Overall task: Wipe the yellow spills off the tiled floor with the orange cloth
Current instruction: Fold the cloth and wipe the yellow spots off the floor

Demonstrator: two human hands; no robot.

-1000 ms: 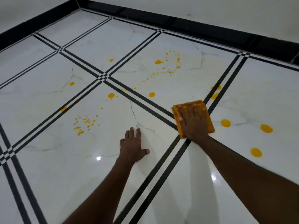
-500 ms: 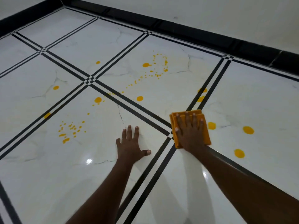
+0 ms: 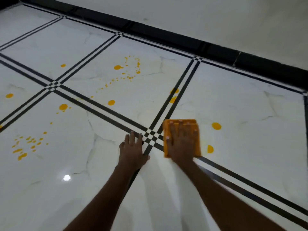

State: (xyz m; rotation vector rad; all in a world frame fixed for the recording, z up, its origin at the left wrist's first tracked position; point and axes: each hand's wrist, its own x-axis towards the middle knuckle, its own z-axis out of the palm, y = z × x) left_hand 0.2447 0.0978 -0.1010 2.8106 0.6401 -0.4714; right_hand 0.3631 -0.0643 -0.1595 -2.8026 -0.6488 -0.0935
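My right hand (image 3: pixel 182 142) lies flat with spread fingers on the folded orange cloth (image 3: pixel 196 124), pressing it to the white tiled floor (image 3: pixel 241 105). Two yellow spots sit just right of the cloth: a round one (image 3: pixel 216 126) and a half-wiped one (image 3: pixel 210 149). My left hand (image 3: pixel 132 150) rests flat on the floor beside the black line crossing. Further yellow spills lie beyond: a scatter of drops (image 3: pixel 131 67), two spots on the black lines (image 3: pixel 173 95), a blob (image 3: pixel 111 102), and a speckled patch (image 3: pixel 25 145) at the left.
Black double lines (image 3: pixel 106 114) divide the tiles. A black skirting (image 3: pixel 183 39) runs along the white wall (image 3: pixel 233 17) at the back. A bright light reflection (image 3: pixel 66 177) shines on the glossy tile near my left arm.
My right hand slid the cloth to the right over one yellow spot, which is gone, and partly over another. My left hand shifted slightly right. The view panned right.
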